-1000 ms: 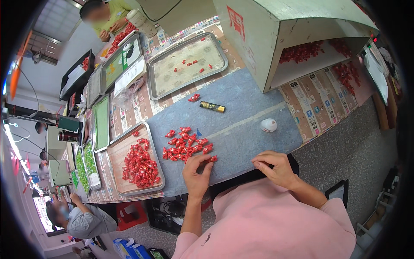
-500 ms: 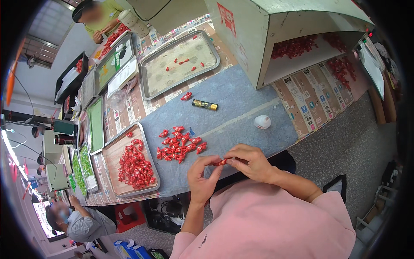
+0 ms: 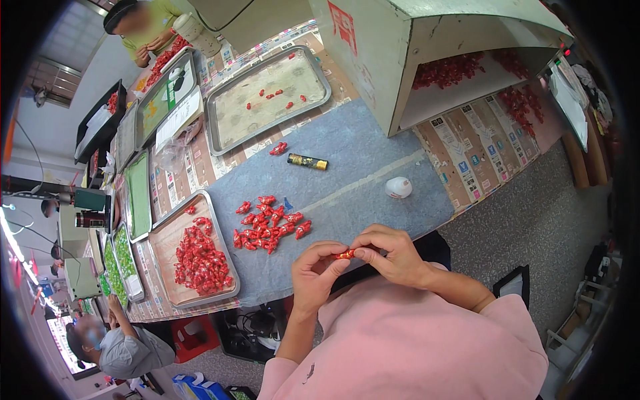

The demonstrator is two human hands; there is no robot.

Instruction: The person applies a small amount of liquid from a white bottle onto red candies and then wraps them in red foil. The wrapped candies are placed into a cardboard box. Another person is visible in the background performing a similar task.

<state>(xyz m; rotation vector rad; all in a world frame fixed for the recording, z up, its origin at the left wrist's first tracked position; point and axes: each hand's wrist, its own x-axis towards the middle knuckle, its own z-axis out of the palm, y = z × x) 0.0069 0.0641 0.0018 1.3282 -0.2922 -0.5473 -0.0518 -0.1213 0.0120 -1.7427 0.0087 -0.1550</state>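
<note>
A small red figurine-like piece (image 3: 345, 254) with light markings is pinched between the fingertips of both hands, just off the table's near edge. My left hand (image 3: 312, 275) grips its left end with thumb and fingers. The other end is held by my right hand (image 3: 398, 259), its thumb pressed close. Ahead and to the left, several similar red pieces (image 3: 270, 227) lie in a loose heap on the blue-grey cloth (image 3: 353, 170). Farther left, a metal tray (image 3: 237, 280) bears a larger pile of them (image 3: 202, 260). The held piece is partly hidden by my fingers.
On the cloth lie a black-and-gold cylinder (image 3: 307, 162), a lone red piece (image 3: 279, 149) and a white rounded bottle (image 3: 399, 187). A large metal tray (image 3: 233, 137) stands behind. A box-like metal hood (image 3: 373, 73) covers more red pieces at right. Two co-workers sit at left.
My left thumb has closed up onto the red piece, and my right hand's grip has shifted slightly. The whole view has moved a little, with the table sliding left.
</note>
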